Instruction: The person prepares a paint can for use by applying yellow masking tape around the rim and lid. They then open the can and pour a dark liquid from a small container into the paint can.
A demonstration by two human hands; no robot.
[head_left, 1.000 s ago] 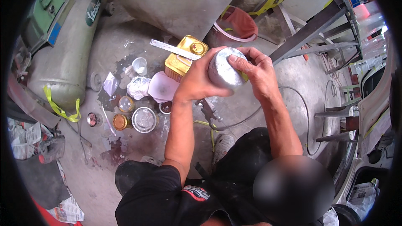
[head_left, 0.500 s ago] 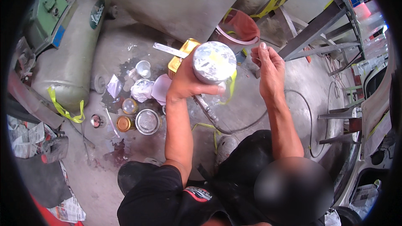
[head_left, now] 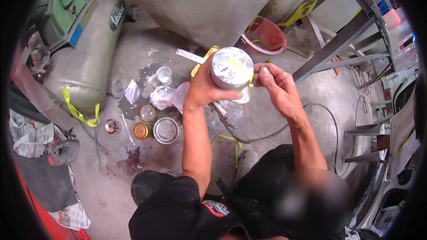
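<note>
My left hand (head_left: pixel 200 85) is wrapped round a round metal paint cup (head_left: pixel 231 67) with a flat, paint-spattered lid, held above the floor. The thumb lies across the cup's near side. A scrap of yellow tape sticks to the lid. At the cup's right side, my right hand (head_left: pixel 279 84) is closed, its thumb and finger pinching what looks like a thin yellow strip (head_left: pixel 251 80). Below the cup a pale whitish piece (head_left: pixel 243 97) shows; I cannot tell what it belongs to. Behind the left hand stands a yellow tin (head_left: pixel 195 68) with a flat stick (head_left: pixel 188 56) across its top.
On the floor at left are a silver tin (head_left: pixel 166 130), a gold-lidded jar (head_left: pixel 141 130), a plastic cup (head_left: pixel 164 75) and crumpled paper (head_left: pixel 162 97). A hose (head_left: pixel 275 134) curves beneath my hands. An air tank (head_left: pixel 82 69), a red bucket (head_left: pixel 268 38) and a metal stand (head_left: pixel 338 46) surround the spot.
My right hand has moved left and in to the cup's side, where its fingers now meet the yellow strip that hung loose. The left hand still holds the cup.
</note>
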